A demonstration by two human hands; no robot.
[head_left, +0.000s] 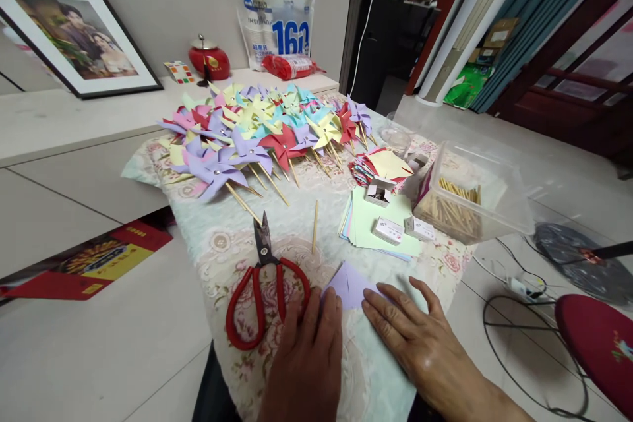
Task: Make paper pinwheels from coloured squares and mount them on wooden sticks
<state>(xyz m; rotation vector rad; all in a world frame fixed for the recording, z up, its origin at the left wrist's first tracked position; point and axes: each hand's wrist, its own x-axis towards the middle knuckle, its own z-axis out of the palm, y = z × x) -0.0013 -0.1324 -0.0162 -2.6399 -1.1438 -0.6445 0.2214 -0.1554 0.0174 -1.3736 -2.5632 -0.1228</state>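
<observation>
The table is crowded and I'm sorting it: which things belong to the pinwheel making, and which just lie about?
In use: lilac paper under left hand and right hand; red scissors; loose stick; paper stack; stick box; finished pinwheels.
Lying about: framed photo; red pot; white bag.

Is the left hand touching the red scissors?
Touching: in the head view the left hand's fingertips overlap the right handle loop of the red scissors.

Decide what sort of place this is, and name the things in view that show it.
Probably a room in a home, set up for paper craft. A framed photo leans on a low cabinet, and a cloth-covered table holds finished pinwheels, scissors and a box of sticks.
</observation>
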